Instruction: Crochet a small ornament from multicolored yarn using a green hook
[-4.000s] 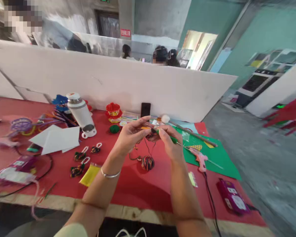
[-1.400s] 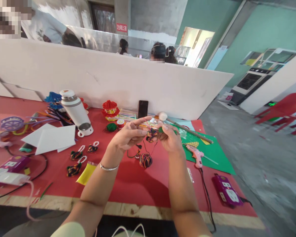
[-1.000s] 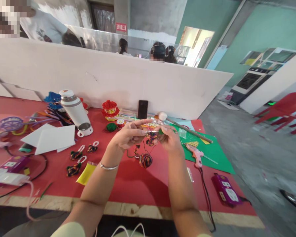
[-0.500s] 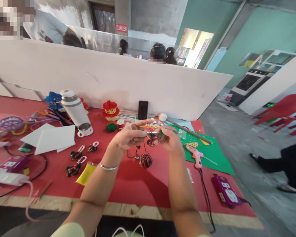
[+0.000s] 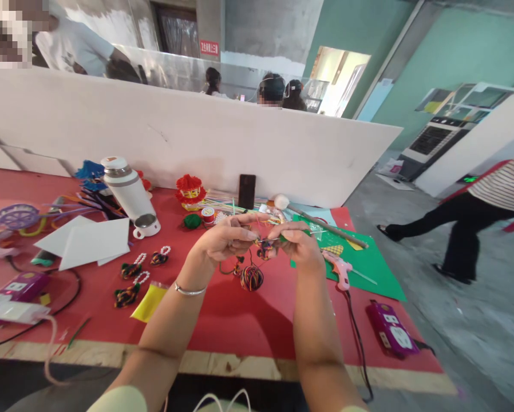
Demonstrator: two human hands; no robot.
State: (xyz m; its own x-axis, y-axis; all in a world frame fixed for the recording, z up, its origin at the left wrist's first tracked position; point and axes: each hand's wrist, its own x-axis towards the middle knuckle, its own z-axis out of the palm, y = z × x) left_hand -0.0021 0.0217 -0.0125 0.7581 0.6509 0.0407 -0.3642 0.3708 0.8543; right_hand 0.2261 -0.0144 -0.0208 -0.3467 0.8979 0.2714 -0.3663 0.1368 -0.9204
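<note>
My left hand (image 5: 226,239) is closed, pinching a small crocheted piece (image 5: 264,250) of multicoloured yarn between thumb and fingers. From the right, my right hand (image 5: 300,245) grips a thin metal crochet hook (image 5: 317,232) with a green grip, its tip at the piece. Exactly where the tip enters the stitches is too small to see. Strands lead down to a multicoloured yarn ball (image 5: 252,278) on the red table (image 5: 248,326), just below my hands. A short dark crocheted strip (image 5: 238,264) lies beside the ball.
Left of my arms lie several yarn pieces with bead loops (image 5: 128,294), a yellow packet (image 5: 149,302), white cards (image 5: 94,243) and a white thermos (image 5: 126,186). To the right are a pink glue gun (image 5: 339,269), green sheet (image 5: 381,269) and purple power strip (image 5: 392,329). A person (image 5: 475,212) walks by.
My right hand has shifted slightly, and the hook now slants with its far end showing right of the hand. The passing person has come further into view.
</note>
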